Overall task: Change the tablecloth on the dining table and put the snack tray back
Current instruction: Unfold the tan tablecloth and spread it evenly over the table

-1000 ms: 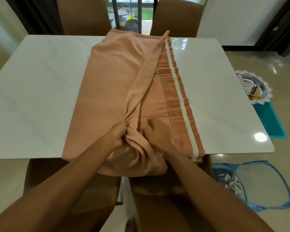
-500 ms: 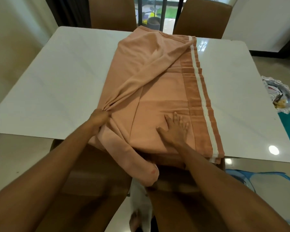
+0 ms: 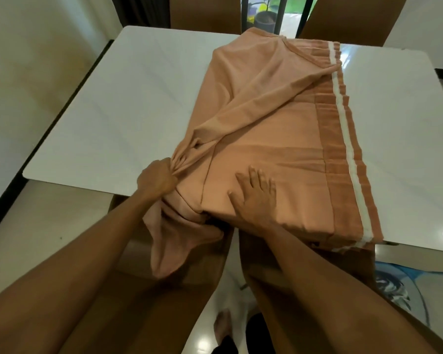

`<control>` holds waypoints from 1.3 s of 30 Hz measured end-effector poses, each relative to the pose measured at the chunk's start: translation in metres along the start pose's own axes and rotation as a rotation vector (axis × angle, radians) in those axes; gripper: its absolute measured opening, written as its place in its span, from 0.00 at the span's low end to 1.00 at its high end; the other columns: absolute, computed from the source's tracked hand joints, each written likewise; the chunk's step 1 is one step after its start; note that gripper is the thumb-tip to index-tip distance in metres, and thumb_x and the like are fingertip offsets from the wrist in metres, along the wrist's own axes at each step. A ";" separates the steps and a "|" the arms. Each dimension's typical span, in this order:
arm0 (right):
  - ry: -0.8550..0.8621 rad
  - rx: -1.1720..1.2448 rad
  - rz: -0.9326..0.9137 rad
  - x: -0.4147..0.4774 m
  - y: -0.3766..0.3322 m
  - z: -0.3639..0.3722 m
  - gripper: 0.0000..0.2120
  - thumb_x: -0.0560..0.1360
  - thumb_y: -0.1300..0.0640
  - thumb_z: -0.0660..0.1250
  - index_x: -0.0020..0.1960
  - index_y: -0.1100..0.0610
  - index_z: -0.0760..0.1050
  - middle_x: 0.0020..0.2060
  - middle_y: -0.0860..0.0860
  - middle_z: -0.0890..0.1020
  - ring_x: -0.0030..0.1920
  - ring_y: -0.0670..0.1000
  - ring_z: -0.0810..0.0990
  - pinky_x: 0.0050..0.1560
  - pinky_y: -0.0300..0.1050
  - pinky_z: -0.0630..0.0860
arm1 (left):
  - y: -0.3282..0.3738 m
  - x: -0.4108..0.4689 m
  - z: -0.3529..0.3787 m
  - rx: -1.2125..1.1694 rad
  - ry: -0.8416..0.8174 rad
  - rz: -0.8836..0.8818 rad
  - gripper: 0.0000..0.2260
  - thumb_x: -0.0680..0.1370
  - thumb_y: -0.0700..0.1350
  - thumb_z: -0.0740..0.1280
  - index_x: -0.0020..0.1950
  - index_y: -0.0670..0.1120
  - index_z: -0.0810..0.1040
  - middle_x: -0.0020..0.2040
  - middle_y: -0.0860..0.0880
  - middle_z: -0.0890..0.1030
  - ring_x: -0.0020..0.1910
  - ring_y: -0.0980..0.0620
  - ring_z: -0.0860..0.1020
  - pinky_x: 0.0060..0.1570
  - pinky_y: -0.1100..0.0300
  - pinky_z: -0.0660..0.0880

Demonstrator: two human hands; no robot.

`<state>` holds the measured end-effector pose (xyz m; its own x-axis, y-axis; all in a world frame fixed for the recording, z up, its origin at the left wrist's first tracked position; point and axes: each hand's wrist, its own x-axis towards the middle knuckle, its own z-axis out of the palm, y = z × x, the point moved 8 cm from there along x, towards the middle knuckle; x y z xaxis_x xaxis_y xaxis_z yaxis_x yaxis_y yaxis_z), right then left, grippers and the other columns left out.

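A peach-orange tablecloth (image 3: pixel 287 129) with a white stripe along its right edge lies folded lengthwise on the white marble dining table (image 3: pixel 128 106). My left hand (image 3: pixel 156 178) grips a bunched top layer of the cloth at the table's near edge, left of the fold. A loose end of that layer hangs down below the table edge. My right hand (image 3: pixel 256 198) lies flat with spread fingers on the lower layers near the front edge. The snack tray is out of view.
Brown chairs stand at the far side (image 3: pixel 205 11) and under the near edge (image 3: pixel 128 251). A blue-rimmed mesh basket (image 3: pixel 407 284) sits on the floor at the right. A wall and dark curtain are at the left.
My left hand has pulled the top layer of cloth leftward, away from the middle. My right hand has opened flat on the layers beneath. The view has shifted left, and the snack tray has left the frame.
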<state>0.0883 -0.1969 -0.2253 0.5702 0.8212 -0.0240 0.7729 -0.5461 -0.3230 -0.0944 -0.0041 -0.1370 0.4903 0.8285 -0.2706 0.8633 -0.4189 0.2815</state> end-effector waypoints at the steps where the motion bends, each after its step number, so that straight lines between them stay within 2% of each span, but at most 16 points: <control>1: 0.009 -0.005 0.002 0.000 0.000 -0.001 0.30 0.79 0.34 0.51 0.79 0.42 0.59 0.81 0.51 0.57 0.80 0.57 0.53 0.79 0.61 0.44 | -0.008 0.000 -0.008 -0.028 0.020 -0.015 0.09 0.80 0.47 0.63 0.56 0.44 0.75 0.53 0.43 0.80 0.47 0.43 0.76 0.46 0.51 0.71; 5: 0.020 -0.043 0.016 0.000 0.000 0.000 0.30 0.80 0.34 0.51 0.79 0.43 0.59 0.81 0.51 0.57 0.80 0.57 0.53 0.79 0.62 0.45 | -0.037 0.006 -0.017 -0.402 -0.139 -0.106 0.13 0.79 0.38 0.61 0.62 0.44 0.78 0.59 0.41 0.80 0.53 0.43 0.77 0.49 0.53 0.71; 8: 0.032 -0.052 0.012 -0.001 -0.001 0.001 0.30 0.79 0.34 0.52 0.79 0.43 0.61 0.81 0.52 0.59 0.80 0.58 0.54 0.79 0.63 0.47 | -0.048 0.004 -0.023 -0.681 -0.127 -0.209 0.10 0.79 0.44 0.67 0.61 0.49 0.77 0.61 0.44 0.80 0.49 0.50 0.78 0.48 0.57 0.74; 9: 0.041 -0.061 0.009 -0.001 -0.001 0.000 0.30 0.79 0.34 0.52 0.78 0.44 0.61 0.81 0.52 0.59 0.80 0.58 0.55 0.78 0.63 0.48 | -0.050 0.004 -0.024 -0.705 -0.108 -0.234 0.14 0.78 0.48 0.69 0.63 0.49 0.77 0.62 0.45 0.80 0.51 0.50 0.78 0.51 0.55 0.74; 11: 0.019 -0.057 0.016 0.002 -0.002 0.004 0.30 0.79 0.35 0.52 0.78 0.44 0.61 0.80 0.53 0.59 0.80 0.59 0.54 0.78 0.63 0.46 | -0.051 0.005 -0.020 -0.654 -0.123 -0.246 0.25 0.75 0.55 0.74 0.69 0.48 0.74 0.61 0.49 0.77 0.57 0.47 0.76 0.55 0.53 0.73; 13: 0.012 -0.015 0.033 0.005 -0.004 0.003 0.27 0.80 0.38 0.54 0.77 0.46 0.63 0.80 0.54 0.60 0.80 0.59 0.55 0.77 0.63 0.43 | -0.042 0.004 -0.011 -0.493 -0.220 -0.184 0.32 0.71 0.58 0.77 0.70 0.48 0.71 0.59 0.50 0.75 0.57 0.47 0.75 0.57 0.52 0.74; 14: 0.023 0.030 0.034 0.011 -0.010 0.001 0.25 0.81 0.41 0.55 0.75 0.48 0.66 0.78 0.55 0.62 0.79 0.59 0.58 0.77 0.63 0.45 | -0.036 0.005 -0.005 -0.388 -0.275 -0.148 0.31 0.70 0.56 0.78 0.68 0.47 0.72 0.59 0.49 0.76 0.57 0.46 0.76 0.57 0.52 0.74; 16: 0.069 0.171 0.005 0.026 -0.036 -0.003 0.19 0.81 0.49 0.56 0.70 0.52 0.71 0.73 0.56 0.70 0.74 0.59 0.66 0.77 0.63 0.55 | -0.033 0.009 0.000 -0.272 -0.291 -0.132 0.21 0.73 0.46 0.75 0.63 0.41 0.76 0.56 0.43 0.79 0.55 0.43 0.78 0.51 0.54 0.75; 18: 0.114 0.326 -0.018 0.038 -0.071 -0.001 0.20 0.81 0.53 0.53 0.69 0.55 0.73 0.68 0.56 0.76 0.69 0.58 0.73 0.72 0.62 0.65 | -0.030 0.014 0.000 -0.338 -0.232 -0.160 0.12 0.75 0.40 0.68 0.58 0.38 0.79 0.52 0.40 0.81 0.52 0.40 0.80 0.44 0.56 0.74; 19: 0.107 0.368 -0.022 0.042 -0.087 0.004 0.23 0.79 0.54 0.51 0.69 0.56 0.73 0.67 0.56 0.76 0.68 0.58 0.73 0.71 0.62 0.66 | -0.029 0.016 -0.002 -0.390 -0.201 -0.175 0.11 0.76 0.39 0.66 0.57 0.38 0.80 0.51 0.40 0.82 0.51 0.39 0.80 0.42 0.56 0.74; 23: -0.006 0.161 -0.053 0.043 -0.124 0.034 0.28 0.79 0.53 0.51 0.78 0.56 0.63 0.77 0.56 0.66 0.78 0.57 0.62 0.78 0.63 0.52 | -0.054 0.022 -0.013 -0.492 -0.151 -0.212 0.10 0.76 0.36 0.62 0.55 0.38 0.80 0.49 0.40 0.81 0.50 0.39 0.79 0.45 0.53 0.75; 27: 0.029 0.000 -0.052 0.043 -0.121 0.041 0.28 0.83 0.43 0.53 0.80 0.53 0.61 0.79 0.54 0.62 0.79 0.57 0.60 0.78 0.63 0.51 | -0.110 0.039 -0.035 -0.467 -0.099 -0.232 0.10 0.74 0.38 0.66 0.54 0.41 0.81 0.49 0.42 0.81 0.49 0.40 0.79 0.49 0.50 0.76; 30: 0.020 -0.044 -0.024 0.045 -0.123 0.045 0.29 0.82 0.41 0.51 0.80 0.51 0.61 0.80 0.53 0.62 0.79 0.57 0.60 0.78 0.62 0.50 | -0.158 0.052 -0.051 -0.395 -0.055 -0.230 0.09 0.74 0.42 0.69 0.52 0.42 0.81 0.48 0.43 0.81 0.49 0.41 0.79 0.48 0.51 0.74; 34: 0.017 -0.082 0.005 0.046 -0.119 0.044 0.29 0.82 0.39 0.51 0.80 0.49 0.60 0.81 0.51 0.59 0.79 0.55 0.58 0.78 0.61 0.49 | -0.212 0.071 -0.061 -0.410 -0.030 -0.320 0.16 0.69 0.47 0.78 0.52 0.42 0.80 0.46 0.45 0.81 0.49 0.41 0.79 0.45 0.52 0.72; 37: 0.023 -0.106 0.011 0.047 -0.123 0.046 0.29 0.82 0.39 0.52 0.80 0.48 0.60 0.81 0.51 0.59 0.80 0.54 0.57 0.78 0.61 0.49 | -0.240 0.073 -0.074 -0.313 0.126 -0.330 0.14 0.69 0.46 0.76 0.52 0.43 0.79 0.46 0.46 0.79 0.52 0.39 0.79 0.44 0.53 0.70; 39: 0.026 -0.107 0.014 0.047 -0.122 0.044 0.29 0.82 0.39 0.52 0.80 0.48 0.60 0.81 0.51 0.60 0.80 0.54 0.57 0.78 0.61 0.50 | -0.247 0.066 -0.084 -0.181 0.282 -0.348 0.17 0.69 0.42 0.71 0.58 0.47 0.77 0.53 0.45 0.79 0.58 0.39 0.75 0.51 0.49 0.69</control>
<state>0.0081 -0.0842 -0.2285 0.5872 0.8094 -0.0029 0.7893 -0.5734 -0.2198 -0.2850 0.1849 -0.1472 0.1026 0.9870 -0.1237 0.9231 -0.0482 0.3814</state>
